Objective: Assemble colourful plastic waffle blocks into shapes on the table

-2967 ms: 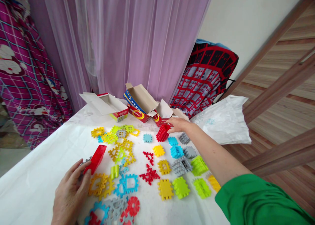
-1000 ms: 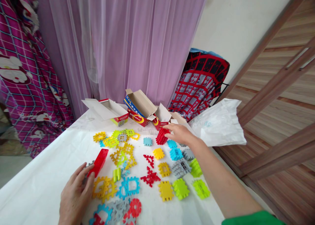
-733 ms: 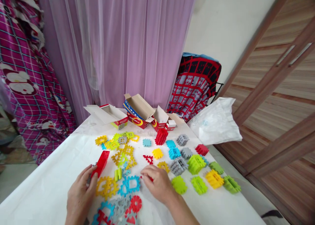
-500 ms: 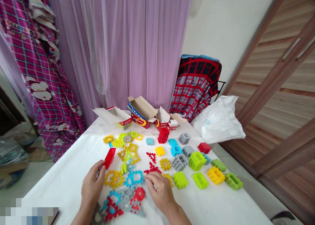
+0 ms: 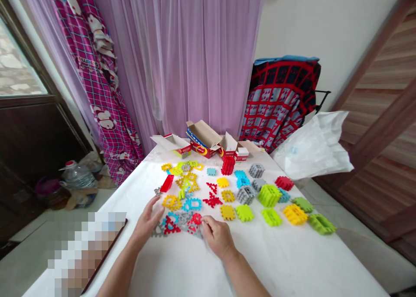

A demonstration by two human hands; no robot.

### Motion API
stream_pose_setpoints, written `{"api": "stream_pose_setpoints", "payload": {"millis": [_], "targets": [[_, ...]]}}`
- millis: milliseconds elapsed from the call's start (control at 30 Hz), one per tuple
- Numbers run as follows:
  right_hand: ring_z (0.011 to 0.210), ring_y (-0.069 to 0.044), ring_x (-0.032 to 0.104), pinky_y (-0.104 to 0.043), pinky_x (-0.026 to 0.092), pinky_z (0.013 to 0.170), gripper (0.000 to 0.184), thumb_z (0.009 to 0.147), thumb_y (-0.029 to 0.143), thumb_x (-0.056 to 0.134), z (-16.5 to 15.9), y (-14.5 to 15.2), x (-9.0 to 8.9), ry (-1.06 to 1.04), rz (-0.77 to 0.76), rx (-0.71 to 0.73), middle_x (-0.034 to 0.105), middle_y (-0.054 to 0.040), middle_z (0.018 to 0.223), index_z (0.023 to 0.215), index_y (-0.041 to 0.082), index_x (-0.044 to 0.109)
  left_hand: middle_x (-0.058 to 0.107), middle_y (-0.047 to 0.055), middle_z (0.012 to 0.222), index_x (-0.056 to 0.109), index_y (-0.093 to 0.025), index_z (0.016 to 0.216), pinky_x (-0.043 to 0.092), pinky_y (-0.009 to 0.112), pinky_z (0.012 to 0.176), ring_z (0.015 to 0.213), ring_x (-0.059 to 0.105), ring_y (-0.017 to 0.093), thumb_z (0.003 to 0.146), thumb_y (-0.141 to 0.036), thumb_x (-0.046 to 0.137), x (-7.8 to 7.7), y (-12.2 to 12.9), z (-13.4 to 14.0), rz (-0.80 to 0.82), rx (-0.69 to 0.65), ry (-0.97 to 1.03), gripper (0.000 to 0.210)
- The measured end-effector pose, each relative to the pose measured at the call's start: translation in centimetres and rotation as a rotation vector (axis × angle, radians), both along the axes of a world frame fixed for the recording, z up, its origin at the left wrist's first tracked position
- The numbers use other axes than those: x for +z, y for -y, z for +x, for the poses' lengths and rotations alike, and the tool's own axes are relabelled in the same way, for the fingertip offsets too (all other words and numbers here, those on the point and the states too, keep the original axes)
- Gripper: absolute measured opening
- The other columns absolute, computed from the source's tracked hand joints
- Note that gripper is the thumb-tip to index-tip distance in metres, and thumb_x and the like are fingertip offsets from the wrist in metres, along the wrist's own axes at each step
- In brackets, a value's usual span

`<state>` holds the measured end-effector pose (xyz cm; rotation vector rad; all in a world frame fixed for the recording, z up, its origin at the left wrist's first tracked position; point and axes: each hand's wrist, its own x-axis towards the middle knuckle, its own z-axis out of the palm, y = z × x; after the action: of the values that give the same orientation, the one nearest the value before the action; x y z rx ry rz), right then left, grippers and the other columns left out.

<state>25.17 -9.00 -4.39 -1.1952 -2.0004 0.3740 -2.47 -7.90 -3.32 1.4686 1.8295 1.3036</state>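
Note:
My left hand (image 5: 147, 222) is open at the left of the table, fingers stretched out and thumb apart. Just beyond its fingertips lie a red slanted plastic piece (image 5: 167, 183) and a small grey piece (image 5: 157, 191). My right hand (image 5: 218, 236) is closed, thumb and forefinger pinched beside a red gear-shaped piece (image 5: 196, 219); whatever it may hold is hidden. Between the hands lie a red triangle piece (image 5: 171, 226) and flat grey pieces (image 5: 184, 219). Ahead of them are a yellow gear-shaped piece (image 5: 172, 202) and a blue square frame (image 5: 192, 204).
Stacks of toothed blocks, such as a green stack (image 5: 269, 195) and a yellow stack (image 5: 295, 214), stand at the right. Opened cardboard boxes (image 5: 203, 137) line the back edge. A white plastic bag (image 5: 312, 147) sits at the back right corner.
My left hand has come away from the red slanted piece, which lies on the table. My right hand has drawn back from the blue frame to the red gear. The view has shifted.

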Motion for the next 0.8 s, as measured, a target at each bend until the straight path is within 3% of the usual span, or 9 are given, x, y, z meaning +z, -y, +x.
{"api": "stream_pose_setpoints", "payload": {"millis": [100, 167, 300, 433, 633, 800], "targets": [[0.065, -0.015, 0.066, -0.022, 0.044, 0.064, 0.027, 0.093, 0.024, 0.041, -0.2, 0.1, 0.0, 0.050, -0.037, 0.068, 0.071, -0.0017, 0.069, 0.092, 0.021, 0.068, 0.039, 0.015, 0.153, 0.047, -0.020, 0.141, 0.037, 0.046, 0.110, 0.139, 0.039, 0.031, 0.074, -0.059, 0.062, -1.1, 2.4, 1.4, -0.008, -0.146, -0.278, 0.079], [0.078, -0.017, 0.067, -0.024, 0.047, 0.074, 0.025, 0.091, 0.020, 0.043, -0.4, -0.1, 0.0, 0.032, -0.016, 0.121, 0.073, -0.0033, 0.081, 0.094, 0.022, 0.068, 0.033, 0.017, 0.155, 0.042, -0.021, 0.145, 0.031, 0.051, 0.112, 0.142, 0.033, 0.033, 0.070, -0.059, 0.066, -1.7, 3.4, 3.0, -0.001, -0.180, -0.471, 0.087], [0.096, -0.019, 0.065, -0.029, 0.048, 0.088, 0.030, 0.086, 0.012, 0.044, -0.7, -0.6, -0.4, -0.027, 0.013, 0.151, 0.073, -0.0064, 0.100, 0.103, 0.021, 0.067, 0.030, 0.017, 0.157, 0.040, -0.025, 0.146, 0.019, 0.059, 0.113, 0.145, 0.025, 0.035, 0.072, -0.057, 0.067, -1.5, 3.4, 6.8, -0.129, -0.114, -0.721, 0.085], [0.093, -0.018, 0.067, -0.028, 0.049, 0.087, 0.032, 0.084, 0.009, 0.042, -0.5, -0.8, -0.9, -0.087, -0.029, 0.063, 0.074, -0.0062, 0.097, 0.099, 0.020, 0.068, 0.033, 0.018, 0.156, 0.047, -0.023, 0.140, 0.014, 0.057, 0.115, 0.145, 0.026, 0.033, 0.078, -0.054, 0.063, -0.4, 0.7, 8.6, -0.194, -0.004, -0.633, 0.071], [0.081, -0.016, 0.069, -0.024, 0.049, 0.076, 0.030, 0.080, 0.010, 0.041, -0.1, -0.4, -1.0, -0.156, -0.055, -0.041, 0.074, -0.0034, 0.083, 0.086, 0.021, 0.068, 0.035, 0.024, 0.153, 0.055, -0.015, 0.130, 0.017, 0.063, 0.112, 0.141, 0.030, 0.040, 0.074, -0.046, 0.066, 0.2, -3.7, 8.3, -0.101, 0.121, -0.469, 0.065], [0.076, -0.016, 0.068, -0.023, 0.048, 0.072, 0.029, 0.079, 0.010, 0.041, 0.0, -0.2, -1.1, -0.160, -0.040, -0.022, 0.073, -0.0025, 0.078, 0.083, 0.021, 0.068, 0.045, 0.015, 0.148, 0.055, -0.018, 0.129, 0.032, 0.043, 0.113, 0.139, 0.039, 0.026, 0.083, -0.045, 0.053, -0.6, -4.2, 6.2, 0.110, 0.148, -0.272, 0.054]]}}
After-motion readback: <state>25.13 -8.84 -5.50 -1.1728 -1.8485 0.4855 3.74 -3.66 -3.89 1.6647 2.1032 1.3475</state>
